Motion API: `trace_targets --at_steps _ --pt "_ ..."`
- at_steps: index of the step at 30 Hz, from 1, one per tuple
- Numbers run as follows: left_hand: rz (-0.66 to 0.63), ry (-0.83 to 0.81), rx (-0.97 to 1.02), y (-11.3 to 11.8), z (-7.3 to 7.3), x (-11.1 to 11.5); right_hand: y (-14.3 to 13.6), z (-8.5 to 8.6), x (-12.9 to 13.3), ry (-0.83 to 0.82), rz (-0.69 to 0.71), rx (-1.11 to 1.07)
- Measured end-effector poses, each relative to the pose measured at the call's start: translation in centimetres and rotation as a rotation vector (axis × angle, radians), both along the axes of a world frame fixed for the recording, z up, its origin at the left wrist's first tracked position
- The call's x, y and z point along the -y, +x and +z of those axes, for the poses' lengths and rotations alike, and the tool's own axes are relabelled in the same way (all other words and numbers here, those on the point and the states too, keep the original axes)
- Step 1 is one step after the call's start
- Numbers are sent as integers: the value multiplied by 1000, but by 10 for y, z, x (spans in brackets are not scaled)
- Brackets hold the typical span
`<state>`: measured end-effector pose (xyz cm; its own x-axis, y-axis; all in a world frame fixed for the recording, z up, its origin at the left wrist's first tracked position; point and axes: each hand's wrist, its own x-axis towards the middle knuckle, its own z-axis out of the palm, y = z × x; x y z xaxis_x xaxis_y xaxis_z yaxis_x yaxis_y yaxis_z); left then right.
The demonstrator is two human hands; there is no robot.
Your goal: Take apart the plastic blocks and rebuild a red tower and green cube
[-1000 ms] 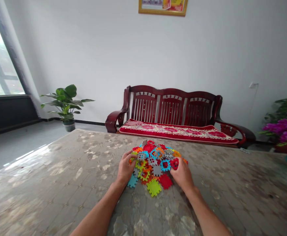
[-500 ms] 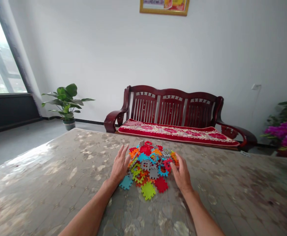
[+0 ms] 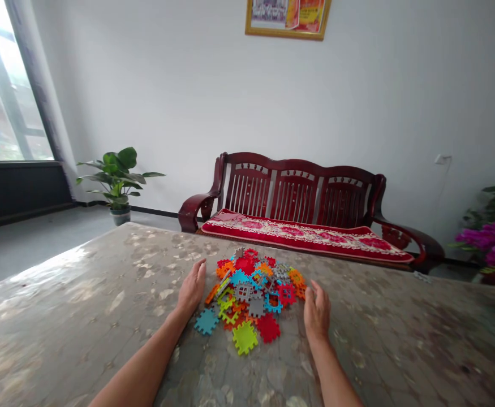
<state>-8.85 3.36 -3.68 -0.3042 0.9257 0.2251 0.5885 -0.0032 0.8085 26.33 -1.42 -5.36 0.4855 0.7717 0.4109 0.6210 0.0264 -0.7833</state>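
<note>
A heap of notched plastic building pieces in red, orange, blue, green and grey lies on the table between my hands. At its near edge lie a lime green square piece (image 3: 245, 338), a red square piece (image 3: 268, 328) and a blue square piece (image 3: 207, 321); a grey piece (image 3: 256, 307) rests just behind them. My left hand (image 3: 191, 289) is beside the heap on the left, fingers extended and holding nothing. On the right side, my right hand (image 3: 317, 310) is next to the orange pieces (image 3: 298, 284), its fingers loosely bent with nothing seen in them.
A patterned cover lies over the table (image 3: 103, 305). Beyond its far edge stands a dark red wooden bench (image 3: 293, 195) with a red floral cushion (image 3: 306, 233). A potted plant (image 3: 120, 178) is at the far left; purple flowers (image 3: 491, 243) are at the right edge.
Both hands have moved outward, away from the heap: the left one further left, the right one further right. The heap keeps much the same shape. The camera view has shifted slightly.
</note>
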Motion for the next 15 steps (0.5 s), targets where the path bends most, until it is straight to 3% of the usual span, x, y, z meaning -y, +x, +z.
trace_targets --at_steps 9,15 --pt "-93 -34 20 0 3 -1 2 -5 -8 -9 15 -35" --pt "-159 -48 20 -2 -1 -4 3 -15 -17 90 -33 -98"
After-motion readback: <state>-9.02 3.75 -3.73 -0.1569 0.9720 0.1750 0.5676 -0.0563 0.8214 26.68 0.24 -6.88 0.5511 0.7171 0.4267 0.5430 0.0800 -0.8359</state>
